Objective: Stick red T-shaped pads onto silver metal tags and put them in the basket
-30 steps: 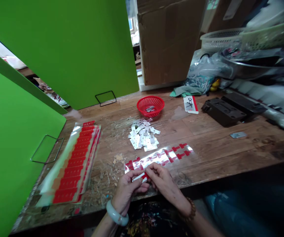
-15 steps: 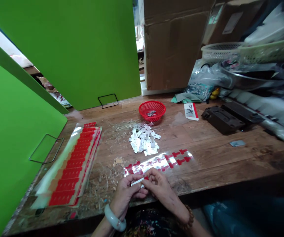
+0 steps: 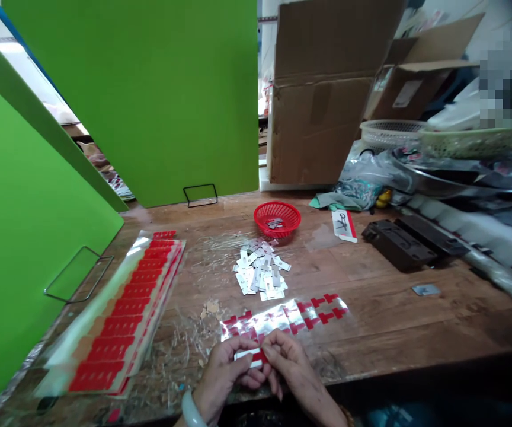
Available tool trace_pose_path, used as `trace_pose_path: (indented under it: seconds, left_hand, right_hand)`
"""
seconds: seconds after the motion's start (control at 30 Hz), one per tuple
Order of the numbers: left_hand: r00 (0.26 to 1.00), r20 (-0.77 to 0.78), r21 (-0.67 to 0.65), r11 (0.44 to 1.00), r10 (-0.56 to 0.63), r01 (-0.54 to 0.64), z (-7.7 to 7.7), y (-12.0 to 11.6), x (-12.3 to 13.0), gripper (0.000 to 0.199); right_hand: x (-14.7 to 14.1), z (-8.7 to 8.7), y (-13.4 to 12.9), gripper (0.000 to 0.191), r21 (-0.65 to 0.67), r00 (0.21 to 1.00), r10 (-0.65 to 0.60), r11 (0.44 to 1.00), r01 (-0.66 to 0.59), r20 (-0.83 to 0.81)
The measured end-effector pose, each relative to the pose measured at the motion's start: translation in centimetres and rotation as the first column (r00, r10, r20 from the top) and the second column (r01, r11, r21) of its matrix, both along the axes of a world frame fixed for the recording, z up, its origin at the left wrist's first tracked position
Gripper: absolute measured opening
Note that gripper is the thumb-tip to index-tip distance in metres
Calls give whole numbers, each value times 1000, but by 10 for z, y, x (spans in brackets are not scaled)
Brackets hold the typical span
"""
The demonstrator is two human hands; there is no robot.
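The left hand (image 3: 227, 367) was closed on a small white piece (image 3: 243, 356), its thumb pressed over the top and its fingers curled underneath. The right hand (image 3: 294, 370) pinched a red patch (image 3: 258, 357) at the right end of that piece, thumb against fingertips, so the two hands met close together at the near edge of the wooden table (image 3: 398, 332). A pale bangle (image 3: 191, 409) circled the left wrist (only part of it showed). Just beyond the fingers lay a clear sheet (image 3: 322, 308) with red shapes on it, its shiny surface catching the light. Farther off, a loose pile of metal plates (image 3: 262, 270) spread over the table, some overlapping others, and past it stood a red basket (image 3: 260, 230) with a few small metal pieces (image 3: 275, 223) inside. To the left, long strips with red blocks (image 3: 114, 326) lay stacked at a slant, near a green panel (image 3: 29, 225) with a wire handle. To the right, one flat plate (image 3: 425, 289) lay apart from the pile, with a dark brown case (image 3: 398, 243) beyond it and a red-edged card (image 3: 344, 225) to the case's left. At the far side stood a tall cardboard box (image 3: 322, 130), right of another green panel (image 3: 149, 89).
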State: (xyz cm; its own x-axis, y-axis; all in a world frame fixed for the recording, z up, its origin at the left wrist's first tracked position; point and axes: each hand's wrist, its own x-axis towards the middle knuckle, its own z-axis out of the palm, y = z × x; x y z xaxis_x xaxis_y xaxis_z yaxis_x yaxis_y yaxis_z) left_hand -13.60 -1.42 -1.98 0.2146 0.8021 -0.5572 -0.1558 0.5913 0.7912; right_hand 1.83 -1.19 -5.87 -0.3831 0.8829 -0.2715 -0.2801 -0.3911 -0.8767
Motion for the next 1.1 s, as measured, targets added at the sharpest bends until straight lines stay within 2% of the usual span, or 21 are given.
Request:
trace_pose_path:
  seconds: [0.13,0.27,0.37,0.47,0.57,0.7,0.8,0.87,0.97,1.1]
  left_hand:
    - [1000,14,8,1000,8,-8,-8,1,-2,39]
    - [1000,-1,7,1000,9,-9,-9,2,-1,44]
    - [1000,-14,13,1000,12,-12,-8,3,-1,49]
    - [999,-20,61,997,50,-49,-15,7,-6,52]
    - [992,-10,105,987,123,-121,-31,13,-13,57]
    - [983,-15,104,978,184,-181,-50,17,-19,56]
    - [980,-14,81,978,196,-195,-51,17,-19,57]
    - [980,-16,74,977,199,-198,-50,17,-18,59]
    - [981,-20,74,978,195,-193,-48,16,-18,59]
    - [982,-25,75,980,189,-186,-47,15,-19,56]
  right_hand:
    - [2,-4,0,34,-6,997,33,999,-33,-65]
    - [5,-1,-2,33,-16,994,63,998,-65,-86]
    - [7,-2,-1,34,-49,996,61,997,-65,-68]
    - [15,-3,11,33,-68,998,54,996,-54,6]
    - [29,5,45,30,-13,997,0,1000,2,82]
    - [48,40,121,28,127,976,-172,980,156,131]
    - [57,67,181,23,190,956,-277,948,256,97]
    - [60,76,207,19,228,934,-344,921,316,98]
    - [59,67,219,16,273,905,-389,901,336,171]
    - [49,35,197,13,362,857,-367,902,234,361]
